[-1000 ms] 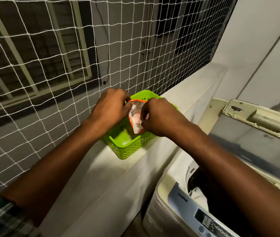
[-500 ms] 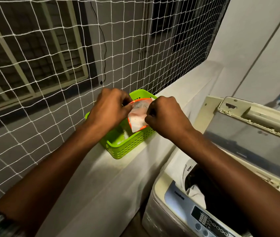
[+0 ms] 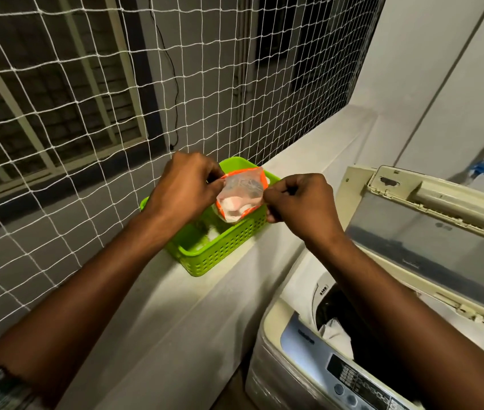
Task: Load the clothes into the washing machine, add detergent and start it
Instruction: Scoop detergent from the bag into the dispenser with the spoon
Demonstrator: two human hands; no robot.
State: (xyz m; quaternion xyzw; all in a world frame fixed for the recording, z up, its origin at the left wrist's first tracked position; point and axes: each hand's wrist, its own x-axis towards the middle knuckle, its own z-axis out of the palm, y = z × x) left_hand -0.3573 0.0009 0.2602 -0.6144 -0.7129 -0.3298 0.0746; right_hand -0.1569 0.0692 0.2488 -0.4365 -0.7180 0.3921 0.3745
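A small orange-edged clear detergent pouch with white powder hangs over a green plastic basket on the white ledge. My left hand pinches the pouch's left top edge and my right hand pinches its right edge, pulling the mouth apart. The top-loading washing machine stands at the lower right with its lid raised. White and dark clothes lie in the drum, partly hidden by my right forearm.
A white rope net covers the window opening right behind the ledge. The machine's control panel faces me at the bottom. A tap with a blue fitting sits on the wall at the right.
Both hands have lifted the pouch a little above the basket and drawn apart, so the pouch's mouth is spread wider than before.
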